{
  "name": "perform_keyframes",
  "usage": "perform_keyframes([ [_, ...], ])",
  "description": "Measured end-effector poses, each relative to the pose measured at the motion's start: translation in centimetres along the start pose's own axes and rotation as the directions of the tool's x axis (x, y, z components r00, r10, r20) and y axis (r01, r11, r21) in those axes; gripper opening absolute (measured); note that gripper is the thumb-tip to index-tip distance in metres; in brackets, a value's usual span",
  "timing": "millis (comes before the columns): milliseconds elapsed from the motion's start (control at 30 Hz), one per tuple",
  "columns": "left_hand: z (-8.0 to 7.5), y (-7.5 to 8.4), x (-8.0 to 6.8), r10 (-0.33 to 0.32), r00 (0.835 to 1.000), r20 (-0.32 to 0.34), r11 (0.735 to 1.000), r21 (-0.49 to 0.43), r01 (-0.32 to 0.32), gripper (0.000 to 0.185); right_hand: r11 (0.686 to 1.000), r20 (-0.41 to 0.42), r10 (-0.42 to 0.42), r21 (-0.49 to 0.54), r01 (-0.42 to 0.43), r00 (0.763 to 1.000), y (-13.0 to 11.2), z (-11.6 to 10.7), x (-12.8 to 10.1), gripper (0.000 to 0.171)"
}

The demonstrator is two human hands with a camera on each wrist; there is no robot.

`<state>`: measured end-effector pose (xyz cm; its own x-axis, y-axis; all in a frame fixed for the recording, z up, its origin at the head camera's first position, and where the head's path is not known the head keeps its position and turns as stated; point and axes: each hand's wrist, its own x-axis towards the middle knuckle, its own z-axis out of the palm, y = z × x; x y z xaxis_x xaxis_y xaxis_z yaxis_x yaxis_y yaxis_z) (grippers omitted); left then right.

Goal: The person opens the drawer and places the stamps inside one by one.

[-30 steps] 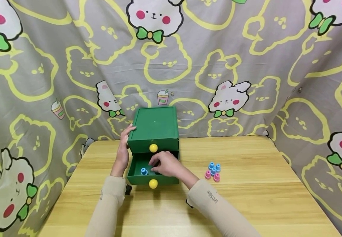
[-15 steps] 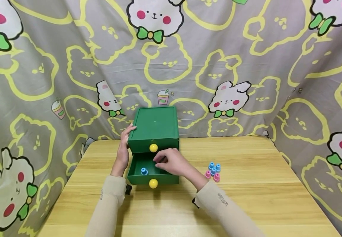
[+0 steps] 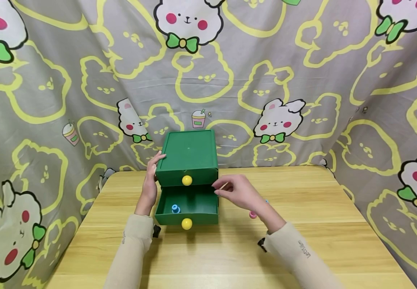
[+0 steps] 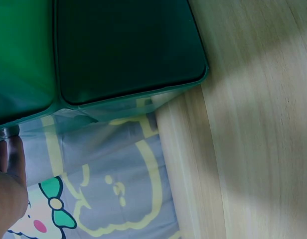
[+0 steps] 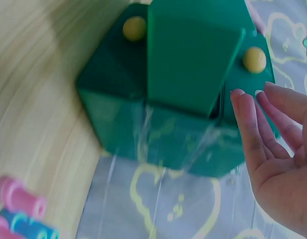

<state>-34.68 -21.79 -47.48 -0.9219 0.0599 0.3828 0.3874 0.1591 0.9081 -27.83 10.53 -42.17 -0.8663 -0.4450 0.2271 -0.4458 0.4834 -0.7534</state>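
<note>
A green cabinet (image 3: 190,150) with yellow knobs stands on the table, its middle drawer (image 3: 201,218) pulled out. Inside that drawer, at the left front, sits a small blue stepped peg (image 3: 175,208). My left hand (image 3: 151,182) rests against the cabinet's left side, fingertips at the top edge; in the left wrist view its fingers (image 4: 13,159) touch the green wall. My right hand (image 3: 239,190) hovers just right of the drawer, fingers loosely bent and apart. Nothing shows between its fingers in the right wrist view.
Pink pegs (image 5: 21,199) and a blue peg (image 5: 29,226) lie on the wooden table (image 3: 320,224) to the right, mostly hidden behind my right arm in the head view. A patterned curtain (image 3: 230,80) hangs close behind the cabinet and along both sides.
My right hand has moved out of the drawer to the right and now covers most of the pegs on the table. The left hand, the drawer and its blue peg have stayed put.
</note>
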Motion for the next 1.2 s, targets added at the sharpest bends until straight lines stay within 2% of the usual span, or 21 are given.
perform_keyframes([
  [300, -0.2, -0.4, 0.1, 0.021, 1.0, -0.006, 1.0, 0.005, -0.021, 0.053, 0.996, -0.097, 0.085, -0.03, -0.088, 0.992, 3.0, -3.6, -2.5, 0.015],
  [567, -0.2, -0.4, 0.2, 0.02, 1.0, -0.007, 1.0, 0.0, -0.02, 0.053, 0.987, -0.149, 0.128, -0.075, -0.14, 0.981, 6.8, -5.4, -4.3, 0.018],
  [700, 0.0, 0.3, 0.1, 0.006, 1.0, -0.004, 1.0, -0.006, -0.006, 0.052, 0.982, -0.159, 0.157, -0.085, -0.172, 0.975, 8.6, -5.8, -5.2, 0.018],
  [933, 0.4, 2.8, -0.7, -0.002, 1.0, 0.009, 1.0, -0.008, 0.002, 0.052, 0.968, -0.155, 0.228, -0.071, -0.241, 0.961, 11.4, -6.2, -6.6, 0.024],
  [1200, 0.4, 2.7, -0.9, 0.005, 1.0, 0.012, 1.0, -0.008, -0.005, 0.052, 0.95, -0.107, 0.302, -0.043, -0.308, 0.947, 13.8, -6.0, -7.7, 0.039],
])
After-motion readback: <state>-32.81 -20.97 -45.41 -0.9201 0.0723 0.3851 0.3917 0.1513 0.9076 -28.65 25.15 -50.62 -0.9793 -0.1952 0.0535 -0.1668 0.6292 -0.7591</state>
